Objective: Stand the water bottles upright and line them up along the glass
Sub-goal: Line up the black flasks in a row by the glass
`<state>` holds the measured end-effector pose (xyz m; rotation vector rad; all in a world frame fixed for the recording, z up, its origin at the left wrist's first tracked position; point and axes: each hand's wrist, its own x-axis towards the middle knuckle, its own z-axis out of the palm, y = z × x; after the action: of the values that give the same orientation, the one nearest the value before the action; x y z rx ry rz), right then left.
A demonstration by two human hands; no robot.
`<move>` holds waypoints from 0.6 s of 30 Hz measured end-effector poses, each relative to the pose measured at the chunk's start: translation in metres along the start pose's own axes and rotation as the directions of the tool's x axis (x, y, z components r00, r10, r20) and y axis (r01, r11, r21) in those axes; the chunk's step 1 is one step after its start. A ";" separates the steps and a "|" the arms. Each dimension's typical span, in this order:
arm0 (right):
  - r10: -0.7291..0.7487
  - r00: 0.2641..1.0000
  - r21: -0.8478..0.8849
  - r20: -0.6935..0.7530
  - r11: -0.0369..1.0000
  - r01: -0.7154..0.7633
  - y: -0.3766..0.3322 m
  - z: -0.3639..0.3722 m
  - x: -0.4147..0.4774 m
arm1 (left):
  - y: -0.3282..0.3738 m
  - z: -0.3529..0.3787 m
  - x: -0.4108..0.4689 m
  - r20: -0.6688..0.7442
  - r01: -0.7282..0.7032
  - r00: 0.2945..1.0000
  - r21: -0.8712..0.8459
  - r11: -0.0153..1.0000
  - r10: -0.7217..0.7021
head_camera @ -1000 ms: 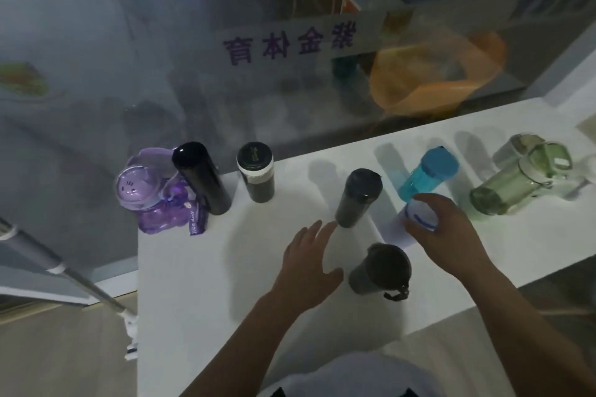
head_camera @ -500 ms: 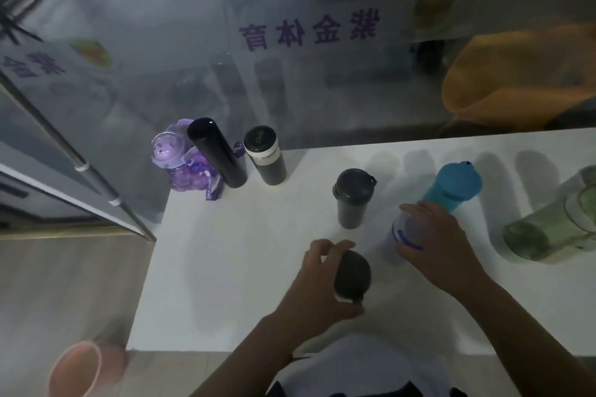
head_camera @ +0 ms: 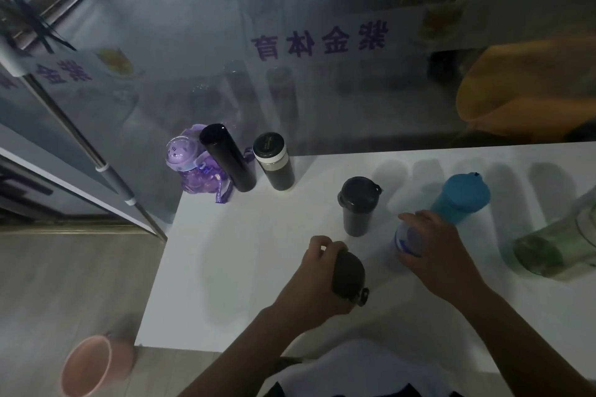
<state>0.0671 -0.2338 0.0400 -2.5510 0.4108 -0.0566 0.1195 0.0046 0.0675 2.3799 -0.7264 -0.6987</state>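
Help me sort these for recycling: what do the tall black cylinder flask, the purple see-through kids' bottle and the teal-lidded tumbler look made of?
Tall black cylinder flask: probably coated metal, judging by its opaque, glossy, seamless wall.
Purple see-through kids' bottle: clear tinted plastic with a domed lid and fabric strap.
Teal-lidded tumbler: translucent blue plastic with a matte lid.

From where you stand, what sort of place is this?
Probably a shopfront or sports venue counter: a white table stands against a glass wall with purple lettering, and assorted water bottles crowd it.
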 end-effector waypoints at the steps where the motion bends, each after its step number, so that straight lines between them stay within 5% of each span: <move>1: -0.002 1.000 0.001 -0.003 1.000 0.002 0.000 0.001 0.001 | -0.003 -0.002 0.001 -0.001 0.013 1.000 0.000 1.000 -0.013; 18: 0.026 0.995 0.001 -0.095 1.000 -0.026 -0.003 0.007 -0.003 | -0.009 -0.142 0.094 -0.176 0.067 0.983 0.105 0.992 -0.048</move>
<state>0.0660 -0.2269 0.0352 -2.5494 0.4802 -0.1684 0.2764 0.0014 0.1341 2.5339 -0.6391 -0.4779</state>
